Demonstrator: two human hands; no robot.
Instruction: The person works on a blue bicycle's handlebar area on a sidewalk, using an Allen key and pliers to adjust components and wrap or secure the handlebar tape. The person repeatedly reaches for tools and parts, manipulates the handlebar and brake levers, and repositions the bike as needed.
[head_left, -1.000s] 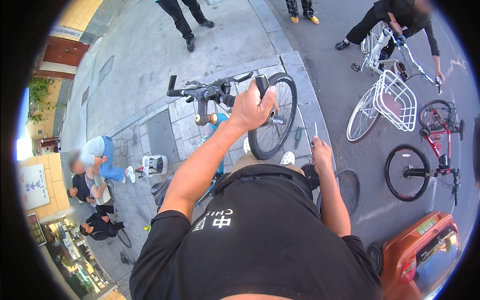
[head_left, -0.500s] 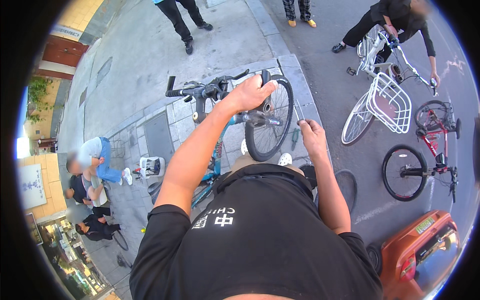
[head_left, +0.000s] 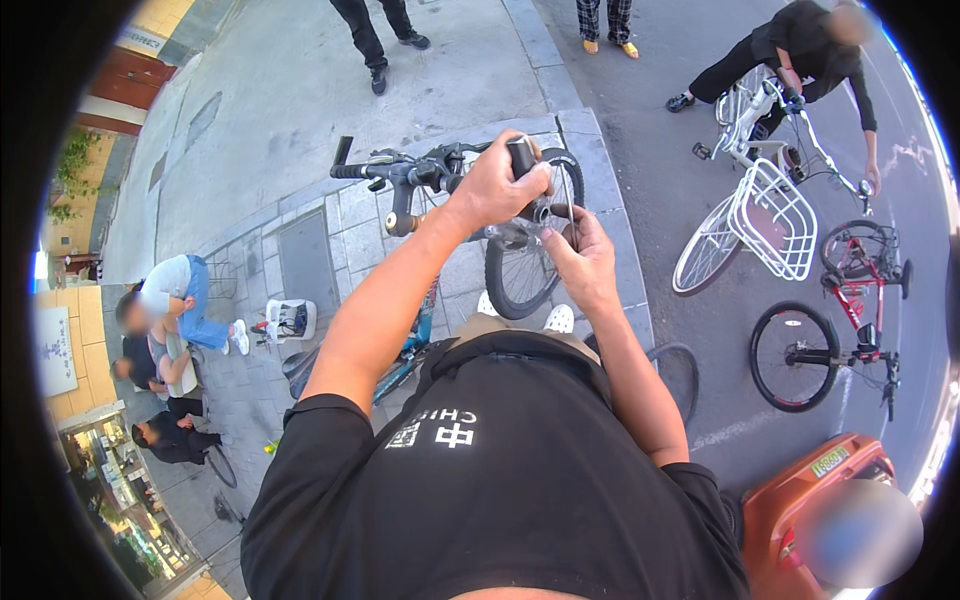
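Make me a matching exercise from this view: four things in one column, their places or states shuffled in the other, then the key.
1. Left hand
2. Basket
3. Car
4. Tub

A. orange, at the picture's lower right
B. on grey paving, left side of the picture
C. closed around a handlebar near one end
D. on the front of a white bicycle

Pairs: 1-C, 2-D, 3-A, 4-B

The head camera, left unit of a fisheye pair, looks steeply downward from above the black shirt [head_left: 500,520], close to it. Coverage extends far ahead, spanning pavement [head_left: 290,110] left and road [head_left: 650,150] right.
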